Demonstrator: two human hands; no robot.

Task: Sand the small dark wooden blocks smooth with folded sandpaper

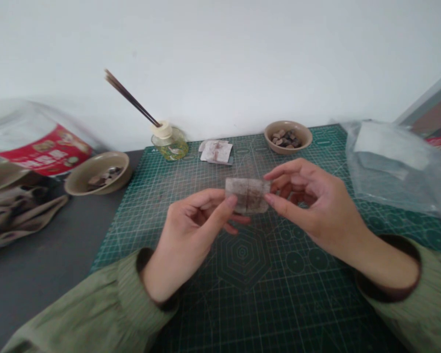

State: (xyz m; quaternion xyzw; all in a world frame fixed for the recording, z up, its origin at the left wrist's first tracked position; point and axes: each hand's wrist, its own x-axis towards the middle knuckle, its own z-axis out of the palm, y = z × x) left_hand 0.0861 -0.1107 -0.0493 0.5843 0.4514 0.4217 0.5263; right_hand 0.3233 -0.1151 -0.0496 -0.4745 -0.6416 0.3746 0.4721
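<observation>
A small, whitish, see-through tea bag (247,195) with brown matter showing through and a seam near its middle is held above the green cutting mat (191,274). My left hand (198,235) pinches its left end, thumb on the front face and fingers behind. At the right end, my right hand (308,206) has thumb and forefinger touching the edge, the other fingers curled. Farther back on the mat lies a small pile of similar pale bags (216,151) with brown marks.
Behind stand a reed diffuser (169,142) and a beige bowl (269,139) of brown dried pieces. Left are another bowl (73,184) with dark pieces, a crumpled cloth (22,215) and a clear container with a red label (47,152). Right lies a clear plastic bag (375,184).
</observation>
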